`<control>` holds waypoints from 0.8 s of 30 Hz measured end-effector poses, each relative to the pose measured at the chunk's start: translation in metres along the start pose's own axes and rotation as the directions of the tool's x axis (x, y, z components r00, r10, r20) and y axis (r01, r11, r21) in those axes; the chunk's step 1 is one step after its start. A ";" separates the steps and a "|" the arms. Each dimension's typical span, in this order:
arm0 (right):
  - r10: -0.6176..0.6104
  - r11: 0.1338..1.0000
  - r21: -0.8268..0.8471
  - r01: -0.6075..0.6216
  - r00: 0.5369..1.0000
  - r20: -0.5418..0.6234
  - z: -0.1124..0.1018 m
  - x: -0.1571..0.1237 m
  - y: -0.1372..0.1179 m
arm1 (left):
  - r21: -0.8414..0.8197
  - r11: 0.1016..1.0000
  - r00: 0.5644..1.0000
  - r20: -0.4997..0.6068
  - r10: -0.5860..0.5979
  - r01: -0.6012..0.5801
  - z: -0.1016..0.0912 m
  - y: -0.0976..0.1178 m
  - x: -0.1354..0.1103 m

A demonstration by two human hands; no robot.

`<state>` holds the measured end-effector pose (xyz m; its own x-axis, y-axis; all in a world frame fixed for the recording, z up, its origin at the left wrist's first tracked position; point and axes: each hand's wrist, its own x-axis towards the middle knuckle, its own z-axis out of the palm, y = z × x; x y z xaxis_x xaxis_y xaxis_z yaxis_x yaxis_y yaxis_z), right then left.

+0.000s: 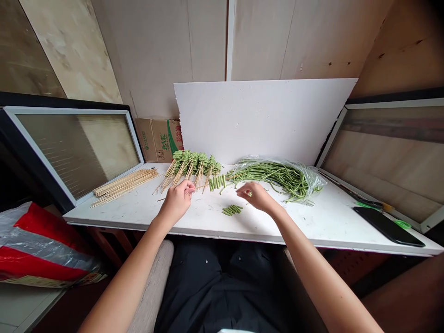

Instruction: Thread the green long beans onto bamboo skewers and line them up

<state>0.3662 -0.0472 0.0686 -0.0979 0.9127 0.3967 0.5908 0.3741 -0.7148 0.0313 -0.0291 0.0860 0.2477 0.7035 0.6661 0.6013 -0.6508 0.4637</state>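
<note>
My left hand (178,200) is closed in a pinch on a thin bamboo skewer (204,186) that carries a row of short green bean pieces (217,182) at its far end. My right hand (257,196) hovers over the white table (194,215) with curled fingers pinching something small that I cannot make out. A small heap of cut bean pieces (232,209) lies between the two hands. Behind the left hand sits a pile of finished bean skewers (193,165).
Long green beans (277,175) lie on a clear plastic bag at the right. Bare skewers (125,184) lie at the left. A black phone (387,225), scissors with green handles (373,204), a cardboard box (158,138), a white board (256,118) and a red-and-white bag (38,245) surround the work spot.
</note>
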 end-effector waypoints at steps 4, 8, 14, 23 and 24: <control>0.224 0.933 -0.329 -0.144 0.950 0.220 0.003 0.000 0.029 | 0.024 1.000 0.999 0.039 0.000 -0.001 0.000 -0.001 0.000; 0.219 0.920 -0.369 -0.130 0.953 0.209 0.016 0.001 0.039 | 0.021 1.000 0.998 0.058 0.002 -0.004 0.000 -0.001 0.000; 0.121 0.952 -0.296 -0.074 0.982 0.144 0.014 0.001 0.039 | 0.000 1.000 0.998 0.050 0.032 -0.032 0.001 -0.003 0.001; 0.137 0.871 0.487 -0.068 0.985 -0.108 -0.006 0.006 0.000 | -0.030 0.999 0.998 0.067 0.017 -0.015 0.004 -0.007 0.001; 0.150 0.833 0.549 -0.068 0.983 -0.106 -0.008 0.006 -0.005 | -0.032 0.999 0.998 0.066 0.022 -0.020 0.004 -0.008 0.001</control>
<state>0.3693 -0.0447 0.0787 0.0774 0.9359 0.3437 0.0593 0.3398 -0.9386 0.0299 -0.0222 0.0802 0.3105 0.7061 0.6364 0.5715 -0.6736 0.4686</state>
